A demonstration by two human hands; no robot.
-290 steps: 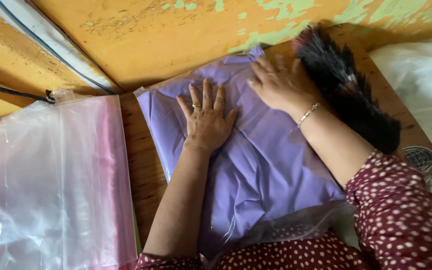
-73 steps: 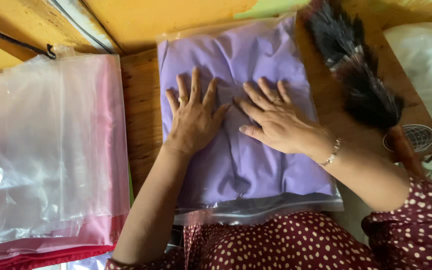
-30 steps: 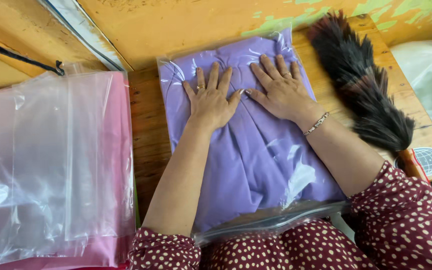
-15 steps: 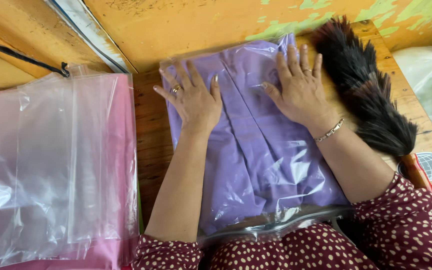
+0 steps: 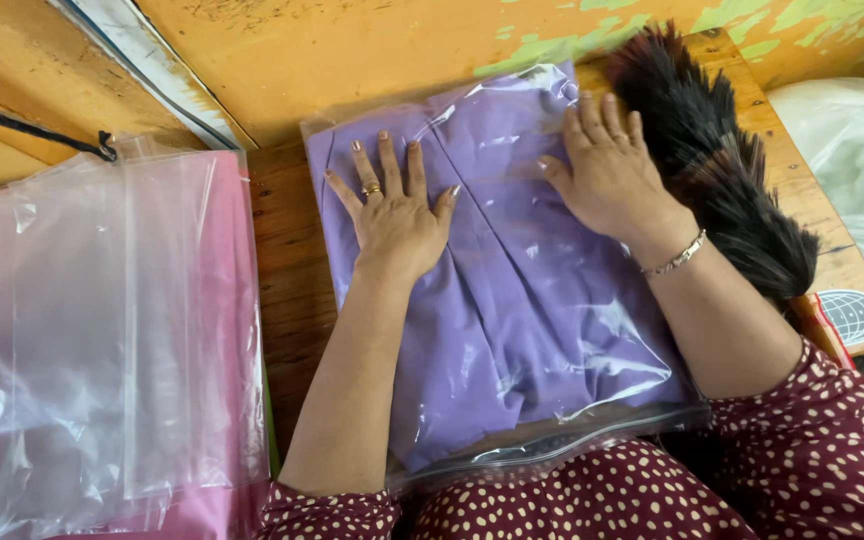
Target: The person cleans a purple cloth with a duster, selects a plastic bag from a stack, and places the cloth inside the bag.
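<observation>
A folded purple garment (image 5: 522, 300) lies inside a clear plastic bag (image 5: 552, 450) on a wooden table (image 5: 287, 270). My left hand (image 5: 392, 205) rests flat on the garment's upper left part, fingers spread, a ring on one finger. My right hand (image 5: 612, 170) presses flat on its upper right part, with a bracelet at the wrist. Neither hand grips anything. The bag's open edge lies near my body, against my dark red dotted sleeves.
A stack of clear plastic bags (image 5: 92, 330) over pink cloth covers the table's left side. A dark feather duster (image 5: 722, 170) lies along the right edge of the purple garment. A white plastic bag (image 5: 852, 150) sits at far right. An orange wall (image 5: 352, 50) rises behind.
My two hands have slid apart on the bagged garment, the left toward its left side and the right toward the upper right corner, flattening it.
</observation>
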